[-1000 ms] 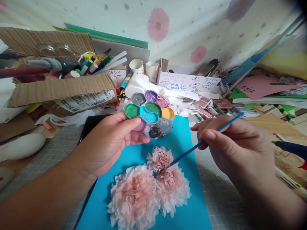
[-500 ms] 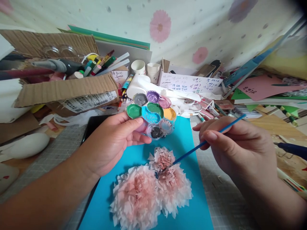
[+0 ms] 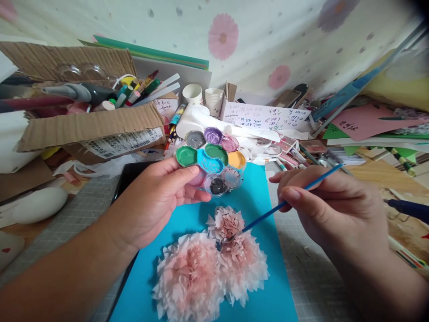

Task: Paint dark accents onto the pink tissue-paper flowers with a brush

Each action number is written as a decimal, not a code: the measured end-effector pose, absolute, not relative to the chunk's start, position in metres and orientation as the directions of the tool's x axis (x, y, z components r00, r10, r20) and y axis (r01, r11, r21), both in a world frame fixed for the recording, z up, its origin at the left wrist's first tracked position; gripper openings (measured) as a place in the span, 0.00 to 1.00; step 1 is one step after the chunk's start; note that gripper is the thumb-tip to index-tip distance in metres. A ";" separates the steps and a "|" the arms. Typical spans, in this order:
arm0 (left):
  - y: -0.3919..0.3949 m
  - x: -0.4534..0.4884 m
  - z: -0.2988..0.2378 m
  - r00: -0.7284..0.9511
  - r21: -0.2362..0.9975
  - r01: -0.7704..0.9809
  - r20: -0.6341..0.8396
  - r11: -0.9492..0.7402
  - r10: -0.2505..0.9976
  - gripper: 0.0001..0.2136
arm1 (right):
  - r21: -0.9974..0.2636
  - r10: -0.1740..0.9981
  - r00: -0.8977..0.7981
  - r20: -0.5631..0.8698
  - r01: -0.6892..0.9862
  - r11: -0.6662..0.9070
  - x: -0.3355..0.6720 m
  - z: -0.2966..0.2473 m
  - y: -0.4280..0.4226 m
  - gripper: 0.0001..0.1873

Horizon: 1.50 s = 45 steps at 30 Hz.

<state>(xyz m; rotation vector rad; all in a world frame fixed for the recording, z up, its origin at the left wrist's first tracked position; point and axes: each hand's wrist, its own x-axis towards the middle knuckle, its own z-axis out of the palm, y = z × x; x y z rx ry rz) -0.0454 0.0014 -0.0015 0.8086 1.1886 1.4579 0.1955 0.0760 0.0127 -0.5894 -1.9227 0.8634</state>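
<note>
My left hand grips a flower-shaped paint palette by its left edge, its wells filled with green, blue, purple, pink, yellow, grey and black paint. Between the thumb and fingers of my right hand is a slim blue paintbrush, slanting down to the left. Its tip meets the paper where the small tissue-paper flower and the right-hand flower adjoin; the exact contact is hard to see. A larger pink and white flower lies to the left. All three rest on a blue sheet.
An open cardboard box of pens and tools stands at the left. Paper cups and a handwritten card are at the back. Pens and coloured papers crowd the right. A grey cutting mat lies under the sheet.
Almost nothing differs. The brush tip stays between the two flowers on the right, with at most a tiny shift; the palette is held in the same place.
</note>
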 end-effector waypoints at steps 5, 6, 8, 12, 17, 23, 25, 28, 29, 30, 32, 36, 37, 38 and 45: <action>0.002 -0.045 0.002 -0.250 0.952 -0.303 -0.128 0.048 0.960 0.03 | -0.804 0.709 -0.440 0.550 -0.052 0.592 0.198 0.015 0.075 0.11; 0.002 -0.045 0.002 -0.249 0.951 -0.307 -0.131 0.050 0.960 0.03 | -0.808 0.714 -0.428 0.555 -0.072 0.585 0.198 0.016 0.076 0.11; 0.002 -0.045 0.003 -0.247 0.949 -0.311 -0.130 0.048 0.960 0.03 | -0.819 0.737 -0.386 0.555 -0.099 0.565 0.198 0.017 0.078 0.09; 0.002 -0.046 0.002 -0.278 0.954 -0.292 -0.153 0.068 0.948 0.04 | -0.865 0.813 -0.300 0.500 -0.128 0.485 0.198 0.016 0.086 0.09; 0.002 -0.046 0.003 -0.296 0.955 -0.290 -0.160 0.071 0.942 0.03 | -0.899 0.840 -0.322 0.437 -0.126 0.419 0.198 0.012 0.093 0.11; 0.001 -0.047 0.002 -0.298 0.952 -0.299 -0.155 0.062 0.942 0.02 | -0.899 0.833 -0.349 0.428 -0.076 0.430 0.194 0.008 0.094 0.16; 0.002 -0.047 0.002 -0.308 0.953 -0.296 -0.157 0.063 0.938 0.02 | -0.897 0.832 -0.353 0.427 -0.047 0.440 0.194 0.008 0.095 0.16; 0.004 -0.046 0.002 -0.320 0.954 -0.289 -0.168 0.072 0.932 0.02 | -0.894 0.827 -0.361 0.431 -0.042 0.447 0.195 0.008 0.097 0.16; 0.004 -0.046 0.002 -0.319 0.955 -0.289 -0.168 0.073 0.933 0.02 | -0.895 0.826 -0.362 0.431 -0.053 0.444 0.195 0.008 0.097 0.16; 0.004 -0.045 0.003 -0.318 0.955 -0.287 -0.169 0.075 0.933 0.02 | -0.897 0.827 -0.362 0.430 -0.063 0.438 0.195 0.008 0.097 0.16; 0.004 -0.045 0.003 -0.320 0.956 -0.285 -0.170 0.076 0.932 0.02 | -0.897 0.826 -0.363 0.431 -0.069 0.438 0.195 0.009 0.096 0.16; 0.004 -0.046 0.003 -0.324 0.957 -0.273 -0.183 0.093 0.928 0.03 | -0.880 0.798 -0.400 0.450 -0.045 0.473 0.195 0.009 0.096 0.15; 0.004 -0.046 0.003 -0.322 0.958 -0.270 -0.182 0.095 0.929 0.03 | -0.874 0.791 -0.403 0.459 -0.048 0.483 0.195 0.010 0.096 0.16; 0.003 -0.046 0.003 -0.320 0.959 -0.268 -0.181 0.095 0.930 0.03 | -0.871 0.789 -0.399 0.466 -0.054 0.487 0.196 0.010 0.097 0.16; 0.003 -0.045 0.005 -0.327 0.958 -0.275 -0.174 0.083 0.929 0.03 | -0.878 0.794 -0.398 0.459 -0.066 0.474 0.196 0.010 0.093 0.14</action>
